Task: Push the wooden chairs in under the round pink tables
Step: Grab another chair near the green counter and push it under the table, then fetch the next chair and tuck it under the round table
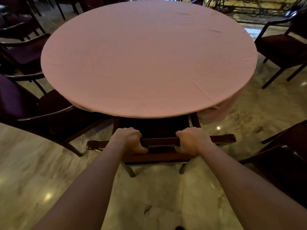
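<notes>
Your gripped chair [160, 141] already has its seat under the round pink table [147, 58], whose rim blocks anything higher. A dark armchair [49, 112] crowds your left, touching the cloth. On your right, bare marble floor [240, 117] lies open before another chair [282, 161].

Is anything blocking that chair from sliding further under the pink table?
Nothing visible does. Both hands, left and right, grip the chair's top rail; its seat already sits partly beneath the table. The neighbouring chair stands off to the left.
</notes>
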Demonstrator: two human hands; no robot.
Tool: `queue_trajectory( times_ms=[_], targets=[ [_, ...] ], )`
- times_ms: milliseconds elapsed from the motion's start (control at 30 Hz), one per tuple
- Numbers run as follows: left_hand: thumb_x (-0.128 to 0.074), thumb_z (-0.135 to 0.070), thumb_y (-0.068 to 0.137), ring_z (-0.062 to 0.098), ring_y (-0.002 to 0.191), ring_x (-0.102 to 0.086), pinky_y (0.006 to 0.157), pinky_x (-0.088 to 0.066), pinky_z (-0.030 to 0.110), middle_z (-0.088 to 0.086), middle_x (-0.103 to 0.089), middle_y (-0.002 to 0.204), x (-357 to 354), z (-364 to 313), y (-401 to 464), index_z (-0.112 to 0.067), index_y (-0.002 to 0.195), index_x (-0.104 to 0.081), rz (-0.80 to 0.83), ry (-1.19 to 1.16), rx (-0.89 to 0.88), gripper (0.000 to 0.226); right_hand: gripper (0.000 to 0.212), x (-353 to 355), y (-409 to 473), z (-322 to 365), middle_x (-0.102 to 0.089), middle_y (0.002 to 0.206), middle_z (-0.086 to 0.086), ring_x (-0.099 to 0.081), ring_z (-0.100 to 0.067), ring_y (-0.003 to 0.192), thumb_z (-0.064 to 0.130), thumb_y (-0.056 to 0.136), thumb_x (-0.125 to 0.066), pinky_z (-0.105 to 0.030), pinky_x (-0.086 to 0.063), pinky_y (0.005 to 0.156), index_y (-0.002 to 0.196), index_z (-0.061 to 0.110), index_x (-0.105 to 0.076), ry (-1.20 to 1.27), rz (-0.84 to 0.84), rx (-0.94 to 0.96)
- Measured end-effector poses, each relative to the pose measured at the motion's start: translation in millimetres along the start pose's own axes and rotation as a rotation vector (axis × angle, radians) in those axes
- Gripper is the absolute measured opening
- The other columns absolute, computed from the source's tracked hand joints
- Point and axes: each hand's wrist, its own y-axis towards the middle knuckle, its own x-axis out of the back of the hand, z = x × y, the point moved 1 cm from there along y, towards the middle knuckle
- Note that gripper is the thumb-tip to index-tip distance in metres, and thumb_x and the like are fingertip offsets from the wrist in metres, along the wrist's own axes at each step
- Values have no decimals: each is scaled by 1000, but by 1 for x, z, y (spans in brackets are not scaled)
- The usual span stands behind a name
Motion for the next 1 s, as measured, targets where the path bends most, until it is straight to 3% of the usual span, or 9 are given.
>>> queue_trajectory(
  times_ms=[233, 333, 433, 533, 633, 733, 800, 867, 1000],
  targets=[
    [-59, -72, 80, 21, 84, -61, 67, -43, 36, -6, -58, 86, -4, -12, -28, -24, 101, -61, -90, -44, 118, 52, 49, -4, -28, 14, -61, 122, 0, -54, -26, 117, 48, 85, -65, -44, -44, 98, 126, 23, -54, 50, -79, -159],
    [-62, -64, 84, 27, 111, -59, 81, -47, 42, 2, -62, 113, -8, -19, -38, -19, 124, -53, -135, -7, 72, 60, 71, -7, -46, 11, -53, 143, -1, -45, -26, 134, 49, 85, -64, -46, -32, 115, 147, 23, -42, 83, -75, -159],
    [-62, -64, 85, 30, 128, -52, 100, -44, 45, 8, -55, 137, -12, -29, -52, -16, 144, -40, -158, 70, 26, 79, 87, -4, -68, 14, -27, 166, -3, -19, -24, 154, 47, 90, -63, -46, -15, 126, 161, 20, -21, 172, -52, -186],
    [-62, -62, 88, 34, 137, -45, 110, -40, 49, 14, -46, 149, -17, -44, -66, -10, 157, -24, -203, 86, 14, 94, 86, 0, -93, 20, -9, 171, -1, -7, -20, 157, 44, 92, -64, -44, -21, 125, 162, 20, -20, 340, -45, -231],
    [-58, -58, 92, 40, 145, -35, 114, -39, 50, 19, -35, 159, -14, -69, -81, -12, 160, -21, -229, 27, -19, 90, 71, 0, -129, 24, -27, 167, 0, -33, -23, 149, 42, 90, -67, -45, -39, 116, 154, 21, -42, 508, -53, -333],
    [-56, -54, 94, 39, 148, -33, 112, -42, 49, 17, -28, 164, -13, -102, -93, -20, 158, -31, -218, -46, -138, 78, 49, -12, -165, 19, -68, 121, 3, -65, -18, 106, 50, 82, -66, -43, -57, 91, 125, 28, -68, 583, -41, -389],
    [-59, -47, 95, 28, 133, -51, 102, -52, 45, 8, -46, 152, -12, -131, -99, -21, 151, -43, -162, -162, -243, 64, 32, -24, -196, 9, -68, 95, 10, -65, -12, 86, 54, 76, -61, -39, -58, 77, 98, 32, -71, 604, -44, -436],
    [-65, -39, 95, 18, 113, -62, 94, -57, 40, 1, -60, 131, -10, -162, -106, -22, 138, -56, 10, -277, -322, 47, 15, -28, -229, 2, -66, 85, 6, -65, -15, 77, 44, 79, -63, -42, -58, 67, 81, 30, -66, 615, -52, -494],
    [-72, -37, 92, 13, 97, -64, 90, -56, 35, -4, -64, 108, -13, -232, -115, -24, 118, -68, 226, -249, -419, 29, 20, -35, -303, -17, -68, 85, 2, -67, -18, 76, 37, 83, -68, -44, -59, 70, 97, 23, -70, 633, -88, -637]
  ],
)
